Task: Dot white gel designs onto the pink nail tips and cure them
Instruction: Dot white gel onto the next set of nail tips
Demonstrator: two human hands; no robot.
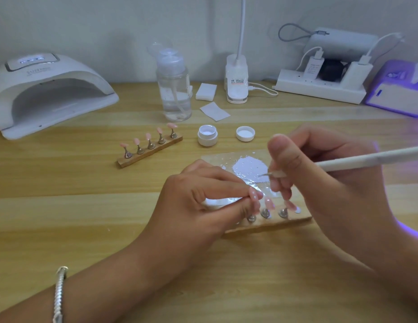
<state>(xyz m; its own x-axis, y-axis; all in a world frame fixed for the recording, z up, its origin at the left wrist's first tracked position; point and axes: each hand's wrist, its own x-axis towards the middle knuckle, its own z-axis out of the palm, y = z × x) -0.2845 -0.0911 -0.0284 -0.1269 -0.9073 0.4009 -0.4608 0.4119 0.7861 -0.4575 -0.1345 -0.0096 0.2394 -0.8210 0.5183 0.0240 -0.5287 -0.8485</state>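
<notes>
My right hand (pixel 320 173) grips a white dotting pen (pixel 366 159), its metal tip over a puddle of white gel (pixel 250 167) on a foil-covered palette (pixel 217 201). My left hand (pixel 198 201) pinches a pink nail tip (pixel 254 197) standing on the near wooden holder (pixel 273 226). Two more pink tips (pixel 269 203) stand beside it on metal stems; the rightmost carries white gel. A second wooden holder (pixel 149 151) with several pink tips lies further back on the left. An open white gel jar (pixel 207 135) and its lid (pixel 245 133) sit behind the palette.
A white curing lamp (pixel 47 92) stands at the back left, and a second lamp (pixel 399 94) glows violet at the back right. A clear pump bottle (pixel 174 89), wipe pads (pixel 205 92), a desk lamp base (pixel 237 80) and a power strip (pixel 320 87) line the back.
</notes>
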